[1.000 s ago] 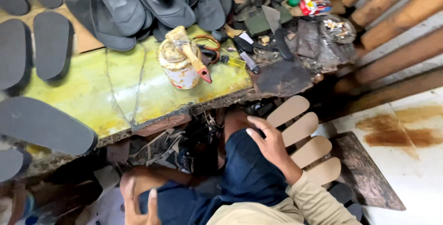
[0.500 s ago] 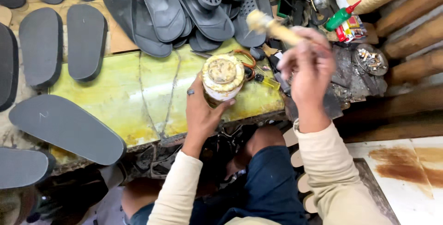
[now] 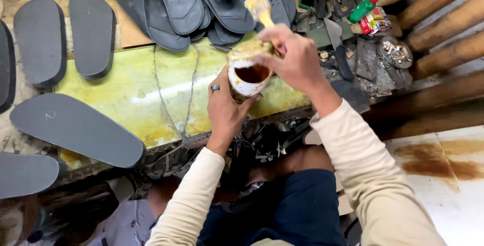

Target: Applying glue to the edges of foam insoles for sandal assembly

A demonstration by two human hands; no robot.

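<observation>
Yellow-stained glass worktop [image 3: 126, 94] fills the middle of the scene. Over its right part, the left hand [image 3: 227, 107] is closed around a small white glue-crusted tin [image 3: 247, 74] with brown glue inside, a ring on one finger. The right hand [image 3: 295, 59] is closed on a wooden-handled brush [image 3: 259, 6], with the bristle end pointing up, just above the tin. Grey foam sole blanks [image 3: 75, 130] lie on the left side. Dark moulded rubber soles [image 3: 191, 4] are piled at the far edge. A green squeeze bottle with red nozzle [image 3: 365, 8] stands far right.
</observation>
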